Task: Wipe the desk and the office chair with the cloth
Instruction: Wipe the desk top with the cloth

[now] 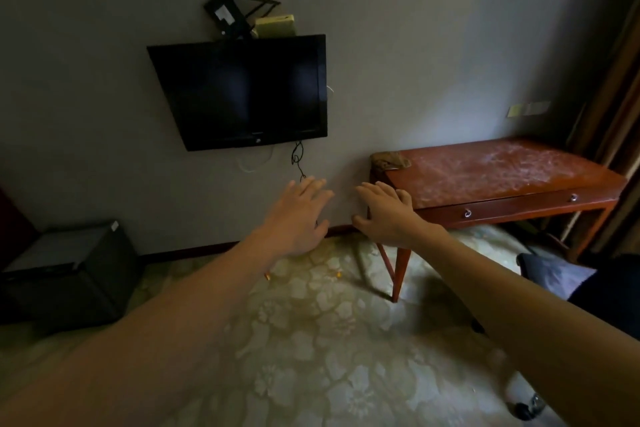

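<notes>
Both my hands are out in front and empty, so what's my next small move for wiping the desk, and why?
Probably reach the right hand to the crumpled cloth on the desk, at its far left corner: that hand is open, empty and nearest, and the desktop looks dusty.

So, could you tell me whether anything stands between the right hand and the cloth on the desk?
Nothing visible does. The cloth lies crumpled on the far left corner of the desk, bare desktop beside it, and the open, empty right hand is stretched out toward that corner.
</notes>
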A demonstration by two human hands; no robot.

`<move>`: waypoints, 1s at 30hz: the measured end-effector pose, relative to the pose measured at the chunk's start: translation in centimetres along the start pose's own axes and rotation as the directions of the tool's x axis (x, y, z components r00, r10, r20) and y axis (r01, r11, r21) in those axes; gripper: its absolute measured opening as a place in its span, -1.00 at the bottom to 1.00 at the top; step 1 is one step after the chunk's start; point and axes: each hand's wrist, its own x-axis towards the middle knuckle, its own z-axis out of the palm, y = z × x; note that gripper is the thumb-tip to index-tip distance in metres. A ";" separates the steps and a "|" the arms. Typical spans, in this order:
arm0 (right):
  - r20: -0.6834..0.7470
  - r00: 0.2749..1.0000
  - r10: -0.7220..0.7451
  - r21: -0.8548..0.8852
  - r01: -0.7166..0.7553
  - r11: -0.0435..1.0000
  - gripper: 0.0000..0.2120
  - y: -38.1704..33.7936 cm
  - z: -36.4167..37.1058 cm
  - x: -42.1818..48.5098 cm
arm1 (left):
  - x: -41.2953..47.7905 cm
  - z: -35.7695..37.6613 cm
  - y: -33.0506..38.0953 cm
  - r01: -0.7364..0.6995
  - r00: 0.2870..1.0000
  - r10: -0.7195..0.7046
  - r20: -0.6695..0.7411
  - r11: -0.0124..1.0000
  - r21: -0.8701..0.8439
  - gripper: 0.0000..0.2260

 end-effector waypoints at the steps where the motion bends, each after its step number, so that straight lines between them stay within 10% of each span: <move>1: 0.000 1.000 0.004 -0.003 -0.004 1.000 -0.35 0.9 0.1 1.0 | 1.2 0.4 -0.2 -0.020 1.000 0.020 -0.001 0.999 0.031 -0.47; 30: 0.000 0.980 0.201 -0.053 -0.200 0.978 -0.33 18.8 2.0 41.7 | 46.9 12.5 -18.9 -0.214 0.976 0.213 0.042 0.977 0.020 -0.48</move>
